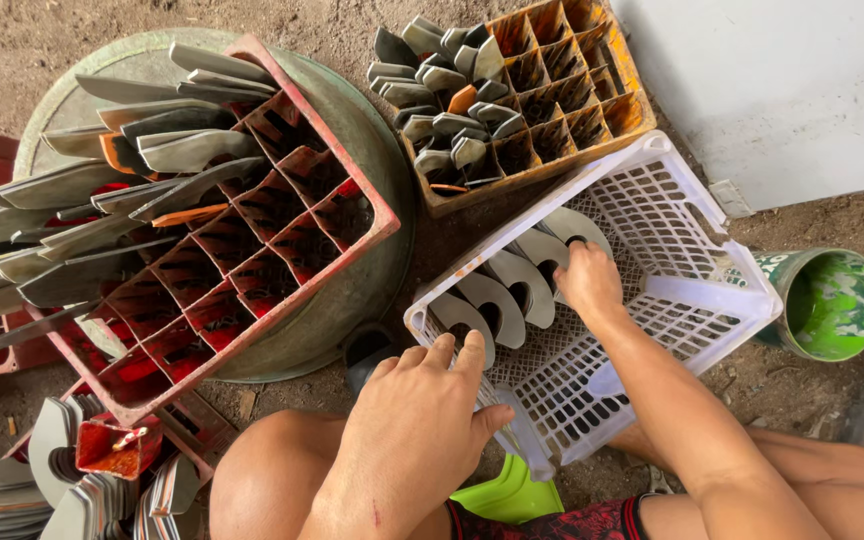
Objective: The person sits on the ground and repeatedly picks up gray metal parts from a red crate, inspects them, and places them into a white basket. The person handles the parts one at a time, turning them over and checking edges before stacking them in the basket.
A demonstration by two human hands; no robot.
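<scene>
in the lower middle of the frame the left hand [414, 430] rests with fingers loosely spread, their tips touching the near rim of a white plastic basket [697, 295] that lies tipped on the dirt floor. it grips nothing. the right hand [588, 283] reaches into the basket at centre right, fingers curled down among a row of curved grey metal blades [497, 300] standing on edge along the basket's left wall — whether those fingers actually clamp a blade cannot be told, since the tips are hidden behind the metal.

at upper left a red divided crate [282, 215] leans on a round green metal lid [352, 130], its left cells filled with long grey blades [102, 190] jutting toward the left edge. at top centre an orange divided crate [572, 110] holds short blade pieces in its left half. a green paint-stained can [832, 303] stands at the right edge, just beside the basket. stacks of flat grey blanks [82, 495] lie at the lower left — near the person's bare knee [272, 470].
</scene>
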